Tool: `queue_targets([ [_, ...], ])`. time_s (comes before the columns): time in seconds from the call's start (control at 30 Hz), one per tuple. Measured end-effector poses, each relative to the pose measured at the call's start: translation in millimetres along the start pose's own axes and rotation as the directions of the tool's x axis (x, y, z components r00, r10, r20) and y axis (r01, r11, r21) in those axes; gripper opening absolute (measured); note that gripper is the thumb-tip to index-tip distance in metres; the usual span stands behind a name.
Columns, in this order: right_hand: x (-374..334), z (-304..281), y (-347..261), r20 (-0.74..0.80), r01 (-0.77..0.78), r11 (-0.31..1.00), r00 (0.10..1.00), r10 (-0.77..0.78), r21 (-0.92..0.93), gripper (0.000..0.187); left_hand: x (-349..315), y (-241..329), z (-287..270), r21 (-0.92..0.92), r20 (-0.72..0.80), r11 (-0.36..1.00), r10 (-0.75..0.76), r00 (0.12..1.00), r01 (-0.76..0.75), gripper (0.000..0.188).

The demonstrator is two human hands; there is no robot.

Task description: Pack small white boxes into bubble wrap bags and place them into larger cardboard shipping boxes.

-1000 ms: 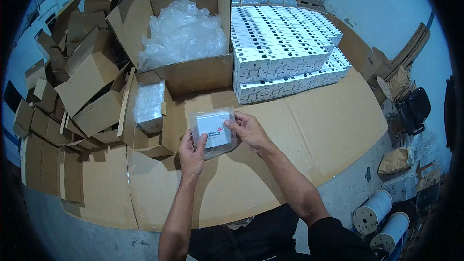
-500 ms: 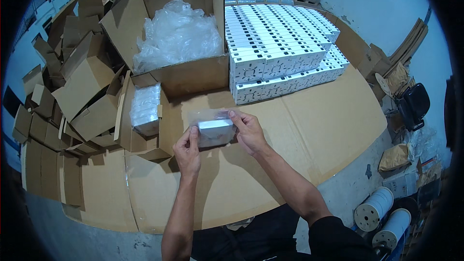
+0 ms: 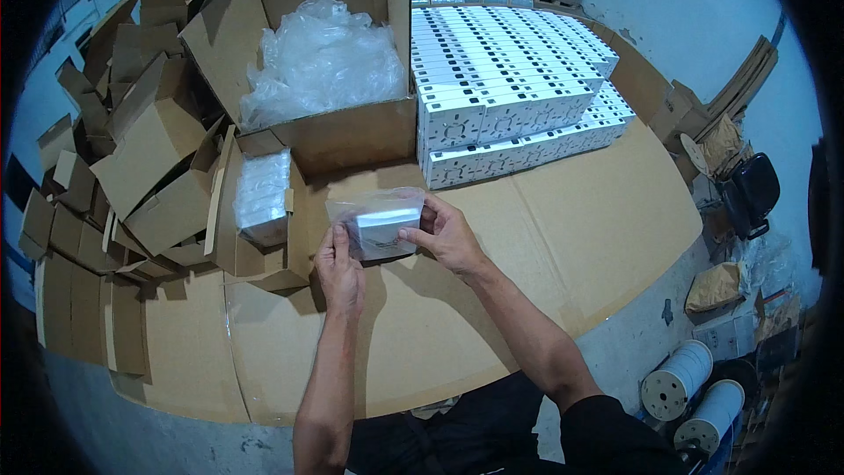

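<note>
Between my two hands, over the cardboard-covered table, is a clear plastic bag [image 3: 376, 203] with a small white box [image 3: 387, 229] inside it. My left hand [image 3: 341, 271] pinches the bag's left side, thumb on the front. At the right side my right hand [image 3: 448, 236] is closed on it, with the thumb pressed against the box's front face. The upper part of the bag stands loose above the box. Just left of my left hand stands an open brown carton [image 3: 297, 237] with a row of plastic-wrapped white boxes [image 3: 262, 193] in it.
A large open carton [image 3: 343, 134] of crumpled clear bags [image 3: 325, 62] stands behind. White printed boxes [image 3: 501, 79] are stacked beyond, to the right. Empty cartons [image 3: 149, 154] pile up at the left. Cable spools [image 3: 681, 378] and a black chair [image 3: 752, 193] are at the right.
My right thumb has moved from the bag's upper corner down onto the box's front. The bag's top now stands up more openly above the box.
</note>
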State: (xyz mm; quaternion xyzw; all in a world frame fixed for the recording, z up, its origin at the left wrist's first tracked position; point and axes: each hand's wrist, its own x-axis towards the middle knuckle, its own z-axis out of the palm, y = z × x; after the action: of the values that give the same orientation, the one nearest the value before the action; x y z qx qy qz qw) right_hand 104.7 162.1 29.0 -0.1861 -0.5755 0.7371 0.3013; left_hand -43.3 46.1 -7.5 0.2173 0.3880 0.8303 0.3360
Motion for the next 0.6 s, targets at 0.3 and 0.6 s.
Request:
queue_targets([
  [0.3,-2,-4,-1,0.041,0.064,0.989,0.997,-0.059,-0.134,0.056,-5,23,6,-0.084,0.075,0.981,-0.169,0.983,0.175,0.03],
  [0.6,-9,-7,-14,0.056,-0.012,0.979,0.998,0.024,-0.201,0.038,-5,23,-3,0.468,0.073,0.876,-0.171,0.982,0.118,0.025],
])
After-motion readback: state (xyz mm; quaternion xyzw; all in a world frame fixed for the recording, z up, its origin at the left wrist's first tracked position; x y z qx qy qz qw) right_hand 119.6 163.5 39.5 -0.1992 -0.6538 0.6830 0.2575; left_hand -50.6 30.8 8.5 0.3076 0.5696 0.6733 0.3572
